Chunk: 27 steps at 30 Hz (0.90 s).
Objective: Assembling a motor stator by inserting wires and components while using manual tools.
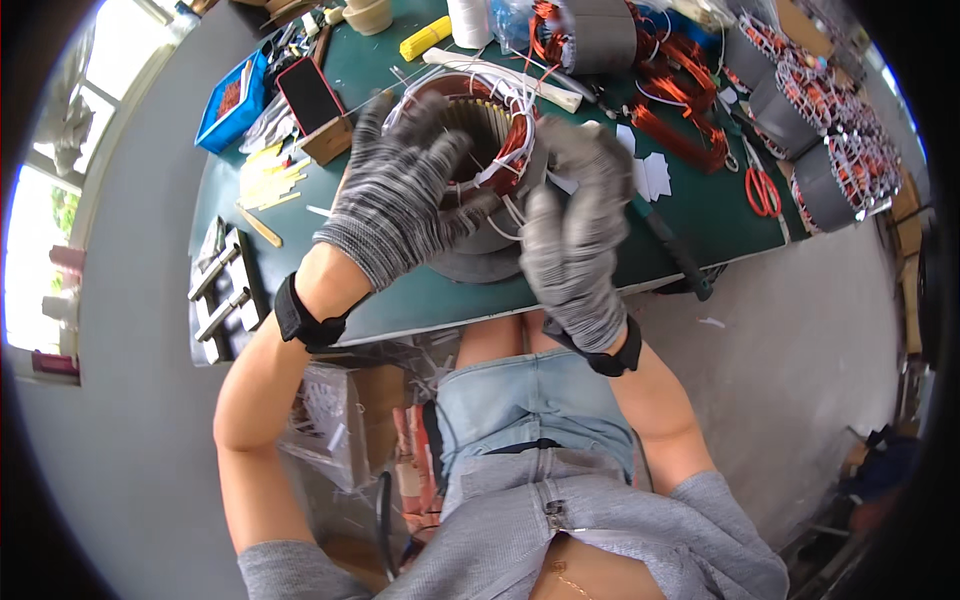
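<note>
A motor stator (pixel 527 150) stands on the green table in front of me, its ring of copper windings bound with white cord (pixel 470 82). My left hand (pixel 395 195), in a grey striped knit glove, lies over the stator's left rim with its fingers spread apart. On the stator's right side is my right hand (pixel 582 225), gloved the same way. Its fingers are bent and smeared by motion, so I cannot see whether they pinch anything. A loose white cord end (pixel 512 218) hangs between the two hands. Under the stator shows a round grey base (pixel 480 265).
More wound stators (pixel 845 180) line the right edge, with another (pixel 600 38) at the back beside loose copper coils (pixel 690 130). Red scissors (pixel 762 190) and a dark-handled hammer-like tool (pixel 680 255) lie right. Leftward are a phone (pixel 310 95), blue tray (pixel 217 125) and yellow strips (pixel 268 178).
</note>
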Tool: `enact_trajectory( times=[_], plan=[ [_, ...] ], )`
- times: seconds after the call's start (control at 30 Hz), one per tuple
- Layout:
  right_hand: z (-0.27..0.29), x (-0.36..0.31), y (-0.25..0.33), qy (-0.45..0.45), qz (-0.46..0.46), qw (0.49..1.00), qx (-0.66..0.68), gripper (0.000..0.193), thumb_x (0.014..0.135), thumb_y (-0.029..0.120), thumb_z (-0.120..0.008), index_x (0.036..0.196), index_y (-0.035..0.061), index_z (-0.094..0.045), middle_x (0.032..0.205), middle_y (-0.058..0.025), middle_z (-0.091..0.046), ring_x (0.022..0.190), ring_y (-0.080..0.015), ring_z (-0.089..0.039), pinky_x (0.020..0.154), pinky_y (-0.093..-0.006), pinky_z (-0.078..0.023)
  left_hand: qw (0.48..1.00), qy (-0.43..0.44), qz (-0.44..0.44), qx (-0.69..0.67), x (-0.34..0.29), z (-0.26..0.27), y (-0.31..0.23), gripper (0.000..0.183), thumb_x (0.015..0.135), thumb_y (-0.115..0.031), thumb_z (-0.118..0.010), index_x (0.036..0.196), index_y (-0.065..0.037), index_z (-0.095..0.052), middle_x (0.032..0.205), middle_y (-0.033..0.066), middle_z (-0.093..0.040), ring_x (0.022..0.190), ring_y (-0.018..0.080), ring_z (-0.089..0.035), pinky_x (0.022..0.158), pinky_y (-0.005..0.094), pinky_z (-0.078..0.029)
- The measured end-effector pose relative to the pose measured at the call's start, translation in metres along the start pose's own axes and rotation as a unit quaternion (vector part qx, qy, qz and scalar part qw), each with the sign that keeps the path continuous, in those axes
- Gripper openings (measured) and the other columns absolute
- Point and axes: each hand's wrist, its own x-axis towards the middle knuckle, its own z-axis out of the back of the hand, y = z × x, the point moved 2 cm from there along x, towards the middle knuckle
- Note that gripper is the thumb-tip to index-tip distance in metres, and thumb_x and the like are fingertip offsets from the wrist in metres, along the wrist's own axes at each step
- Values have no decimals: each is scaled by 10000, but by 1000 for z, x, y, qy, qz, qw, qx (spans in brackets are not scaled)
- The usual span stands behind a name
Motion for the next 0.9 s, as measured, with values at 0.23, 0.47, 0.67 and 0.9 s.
enact_trajectory(
  times=[0.23,0.47,0.67,0.9],
  plan=[
    [-18,51,2,115,334,925,-141,365,725,-1,-613,1067,-54,-498,1141,-214,-524,932,-320,-586,806,-413,-512,973,-181,96,108,-17,-4,-19,927,686,-522,-678,1400,-84,-281,1442,113,-332,1357,372,-219,1077,579,-52],
    [21,-6,-21,70,-197,960,184,154,840,8,-525,990,-5,-556,984,-124,-590,883,-259,-567,824,-315,-449,994,-94,52,-22,-9,-10,-21,486,746,-280,-692,1152,-51,-556,1191,155,-550,1212,335,-430,1067,477,-232],
    [15,-27,-39,61,-28,998,-11,208,812,9,-562,1017,46,-570,967,-123,-611,940,-312,-568,833,-390,-451,982,-84,55,-158,-13,-13,-19,214,731,-149,-684,896,-25,-627,803,140,-572,888,350,-535,908,464,-382],
    [6,-38,-38,68,-44,991,106,279,814,-4,-527,1087,44,-563,985,-127,-594,843,-275,-571,786,-347,-465,978,-105,53,-170,-8,-15,-18,180,712,-189,-682,828,-61,-631,766,98,-580,804,316,-532,875,443,-374]
  ],
)
